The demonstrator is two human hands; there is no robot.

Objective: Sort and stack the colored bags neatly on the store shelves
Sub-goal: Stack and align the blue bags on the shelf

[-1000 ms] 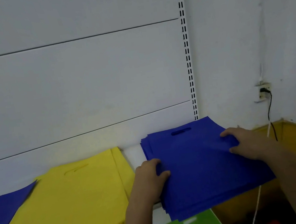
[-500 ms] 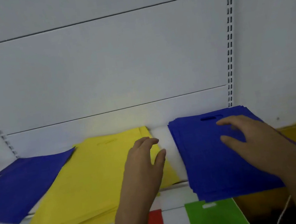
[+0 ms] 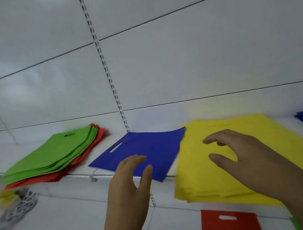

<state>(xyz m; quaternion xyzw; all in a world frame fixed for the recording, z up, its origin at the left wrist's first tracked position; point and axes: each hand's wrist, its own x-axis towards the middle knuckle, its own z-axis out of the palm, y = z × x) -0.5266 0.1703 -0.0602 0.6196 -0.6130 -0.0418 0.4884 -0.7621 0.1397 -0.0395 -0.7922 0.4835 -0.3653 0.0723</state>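
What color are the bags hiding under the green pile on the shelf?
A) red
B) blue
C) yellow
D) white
A: red bags stick out below and behind the green pile at the left end of the shelf, so the green bags lie on top of red ones.

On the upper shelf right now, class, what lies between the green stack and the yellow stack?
In the head view, a single blue bag lies flat between the green stack and the yellow stack, its right corner reaching the yellow stack's edge.
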